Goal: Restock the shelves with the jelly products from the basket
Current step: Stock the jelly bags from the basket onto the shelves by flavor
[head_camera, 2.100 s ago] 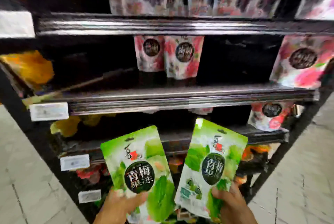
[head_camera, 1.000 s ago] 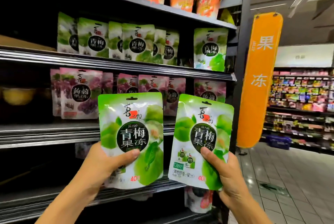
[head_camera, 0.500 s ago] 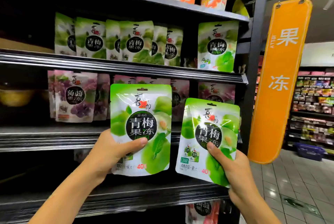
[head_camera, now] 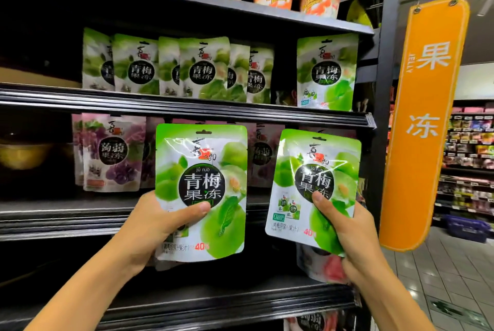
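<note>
Below the black metal shelf (head_camera: 187, 109) of matching stock, one glossy green plastic jelly pouch (head_camera: 200, 170) is pinched in the left grip (head_camera: 157, 226), its twin pouch (head_camera: 315, 170) in the right grip (head_camera: 347, 231); label-forward placement in the shelf's gap is advised.

"What shows of the person?"

"Just two arms: the left forearm (head_camera: 88, 285) and the right forearm (head_camera: 395, 304), both bare all along."

"And what about the hands?"

"The left hand (head_camera: 157, 223) and right hand (head_camera: 347, 231) are bare too, with short thumbnails."
</note>
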A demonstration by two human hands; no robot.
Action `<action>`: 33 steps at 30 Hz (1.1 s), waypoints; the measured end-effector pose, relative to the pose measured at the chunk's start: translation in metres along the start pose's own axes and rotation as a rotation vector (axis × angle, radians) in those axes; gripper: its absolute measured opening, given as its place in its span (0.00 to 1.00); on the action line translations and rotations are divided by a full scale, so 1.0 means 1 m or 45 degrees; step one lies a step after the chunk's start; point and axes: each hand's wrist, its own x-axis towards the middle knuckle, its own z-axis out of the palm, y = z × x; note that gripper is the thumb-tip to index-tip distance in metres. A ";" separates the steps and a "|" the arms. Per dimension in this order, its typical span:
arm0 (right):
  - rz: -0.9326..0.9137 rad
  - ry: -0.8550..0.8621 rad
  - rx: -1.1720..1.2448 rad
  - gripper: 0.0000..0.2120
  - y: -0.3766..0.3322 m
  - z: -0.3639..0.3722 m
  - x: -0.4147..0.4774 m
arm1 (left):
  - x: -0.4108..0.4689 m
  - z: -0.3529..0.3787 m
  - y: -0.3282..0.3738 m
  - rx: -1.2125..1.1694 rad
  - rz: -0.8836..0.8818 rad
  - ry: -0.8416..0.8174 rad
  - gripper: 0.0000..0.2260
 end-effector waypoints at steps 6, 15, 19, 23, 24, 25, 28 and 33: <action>-0.156 0.000 -0.017 0.21 -0.051 0.023 0.039 | 0.032 0.004 0.038 0.010 0.048 -0.046 0.21; -0.241 0.046 -0.147 0.17 -0.134 0.072 0.152 | 0.090 0.031 0.103 -0.016 0.045 -0.043 0.21; -0.182 0.027 -0.176 0.16 -0.139 0.091 0.185 | 0.101 0.041 0.112 -0.029 -0.036 -0.044 0.29; -0.152 0.022 -0.176 0.18 -0.137 0.100 0.204 | 0.106 0.047 0.102 -0.068 -0.055 -0.084 0.23; -0.177 0.025 -0.203 0.18 -0.137 0.101 0.207 | 0.107 0.049 0.099 -0.079 -0.047 -0.096 0.23; -0.198 0.027 -0.250 0.19 -0.136 0.102 0.210 | 0.108 0.050 0.096 -0.080 -0.038 -0.108 0.23; -0.213 -0.004 -0.359 0.16 -0.131 0.099 0.213 | 0.114 0.054 0.092 -0.049 -0.010 -0.138 0.24; -0.217 -0.039 -0.496 0.13 -0.129 0.082 0.209 | 0.119 0.060 0.088 0.003 0.000 -0.195 0.21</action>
